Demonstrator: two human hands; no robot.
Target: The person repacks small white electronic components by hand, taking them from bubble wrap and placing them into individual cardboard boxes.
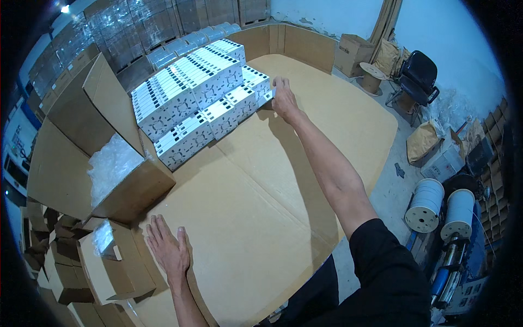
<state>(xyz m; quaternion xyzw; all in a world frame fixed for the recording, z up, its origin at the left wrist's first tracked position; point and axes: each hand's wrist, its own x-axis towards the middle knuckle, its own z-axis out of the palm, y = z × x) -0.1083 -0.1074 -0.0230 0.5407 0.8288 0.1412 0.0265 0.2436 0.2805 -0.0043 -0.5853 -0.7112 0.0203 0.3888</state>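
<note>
Across the cardboard-topped bench [256, 188], in the head view, white patterned boxes [188, 90] sit stacked in two tiers toward the far side, beside a large open carton [139, 189]. I see the left hand [170, 253] spread palm-down, holding nothing; the right hand [284, 100], fingers bent, is at their right end, gripping or merely touching I cannot tell, and I'd guide it evenly and low so the upper tier isn't disturbed

Tan tabletop [250, 218] beneath stacked white boxes [201, 101], open cartons [139, 188]
</note>
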